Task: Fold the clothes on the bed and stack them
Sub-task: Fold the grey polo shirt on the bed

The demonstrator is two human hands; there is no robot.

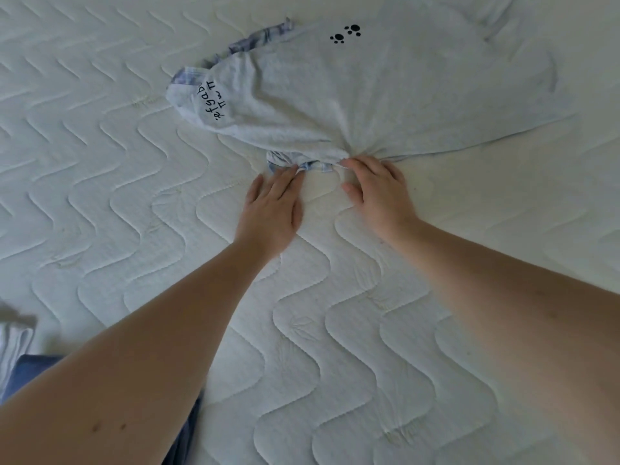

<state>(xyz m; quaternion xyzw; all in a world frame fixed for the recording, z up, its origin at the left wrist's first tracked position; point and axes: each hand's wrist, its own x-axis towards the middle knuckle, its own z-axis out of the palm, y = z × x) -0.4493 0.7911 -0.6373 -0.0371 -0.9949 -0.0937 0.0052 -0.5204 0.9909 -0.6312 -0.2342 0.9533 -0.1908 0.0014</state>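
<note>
- The surface is a white quilted mattress (302, 330) with wavy stitched lines; it fills almost the whole view, and nothing of the room shows past it.
- One pale shirt (369, 95) lies toward the far edge of the mattress, a little right of the middle. It is crumpled, and its long axis runs roughly from left to right. It carries two black paw prints (345, 33) and some black letters (213, 100) near its left end.
- One blue checked cloth (255, 41) lies under the shirt. It shows along the shirt's far-left border and again as a bunched strip at the shirt's near border.
- The left hand (271, 206) lies palm down with rather straight fingers; the fingertips touch the bunched checked strip.
- The right hand (379, 186) has its fingers bent at the near border of the shirt, where the fabric gathers into folds; it seems to pinch the shirt there.
- At the near left corner of the view there are one dark blue fabric (37, 367) and one white fabric (13, 344), both only partly seen.
</note>
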